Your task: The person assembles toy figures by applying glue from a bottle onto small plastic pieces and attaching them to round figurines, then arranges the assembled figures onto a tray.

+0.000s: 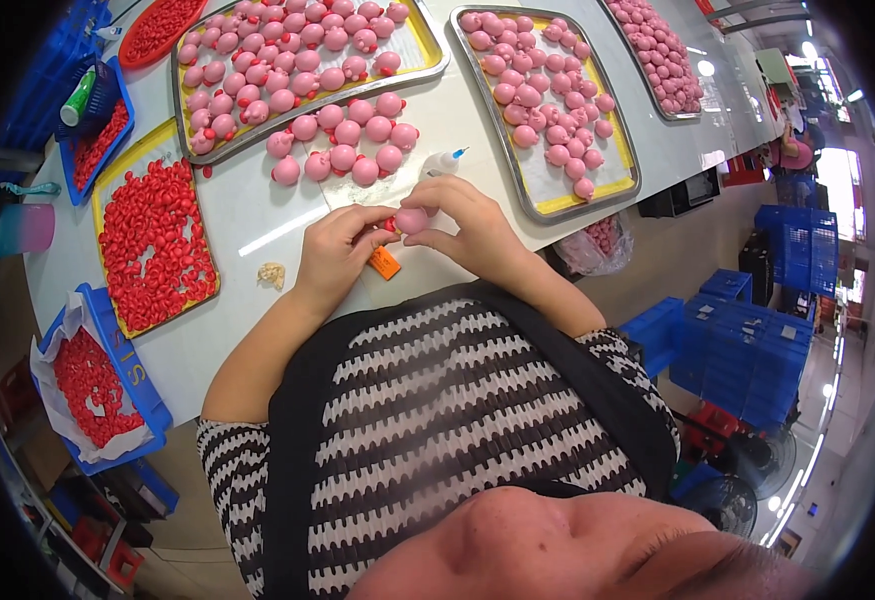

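Steadily, over the near side of the table, your right hand pinches a pink ball between thumb and fingers, while your left hand pinches a small red piece at the ball's left side. Whether the red piece is already fixed there, you cannot tell from this view. To seat it well, your right grip should be firm yet light, since the ball looks soft or easily marked; line up the red piece squarely, then press evenly with your left fingertips. Mind the orange block just below your hands, and don't let your right knuckles knock the clear bottle with the blue tip beyond them. Farther off, loose pink balls lie grouped on the table; a metal-rimmed tray beyond your right hand holds more.
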Demonstrator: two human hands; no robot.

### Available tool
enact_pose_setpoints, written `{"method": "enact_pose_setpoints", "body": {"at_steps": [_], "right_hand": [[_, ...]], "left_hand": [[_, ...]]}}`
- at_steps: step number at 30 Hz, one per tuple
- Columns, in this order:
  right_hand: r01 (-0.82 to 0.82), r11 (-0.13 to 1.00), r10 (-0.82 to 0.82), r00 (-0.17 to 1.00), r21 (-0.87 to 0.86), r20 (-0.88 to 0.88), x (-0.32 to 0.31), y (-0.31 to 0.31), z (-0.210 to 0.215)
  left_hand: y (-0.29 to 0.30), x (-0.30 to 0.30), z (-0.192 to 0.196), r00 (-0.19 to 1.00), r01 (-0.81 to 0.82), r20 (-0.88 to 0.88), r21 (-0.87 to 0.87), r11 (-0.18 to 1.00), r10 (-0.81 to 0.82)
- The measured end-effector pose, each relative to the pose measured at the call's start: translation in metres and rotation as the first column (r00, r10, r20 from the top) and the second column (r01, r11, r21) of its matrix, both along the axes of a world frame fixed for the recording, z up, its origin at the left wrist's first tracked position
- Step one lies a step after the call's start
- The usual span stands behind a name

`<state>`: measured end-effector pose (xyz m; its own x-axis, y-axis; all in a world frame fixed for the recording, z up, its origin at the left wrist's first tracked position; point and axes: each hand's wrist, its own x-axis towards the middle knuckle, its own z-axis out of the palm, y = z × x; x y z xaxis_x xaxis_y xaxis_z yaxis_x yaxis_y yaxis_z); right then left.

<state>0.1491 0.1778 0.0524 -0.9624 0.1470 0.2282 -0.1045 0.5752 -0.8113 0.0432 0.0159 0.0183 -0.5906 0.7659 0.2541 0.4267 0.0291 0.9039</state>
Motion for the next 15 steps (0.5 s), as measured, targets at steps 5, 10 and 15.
{"method": "enact_pose_setpoints", "body": {"at_steps": [5, 10, 15], "right_hand": [[0.001, 0.999, 0.002, 0.997, 0.044, -0.075, 0.000, -0.003, -0.005], [-0.053, 0.997, 0.057, 0.996, -0.056, 0.074, 0.000, 0.003, -0.008], [-0.029, 0.707, 0.203, 0.966, -0.707, 0.163, 0.000, 0.004, -0.024]], "left_hand": [[-0.001, 0.001, -0.003, 0.988, 0.007, 0.157, -0.011, 1.000, -0.005], [-0.003, -0.002, -0.003, 0.836, 0.053, 0.549, -0.083, 0.995, 0.002], [-0.002, -0.007, 0.000, 0.585, 0.193, 0.803, -0.005, 0.981, -0.111]]}}
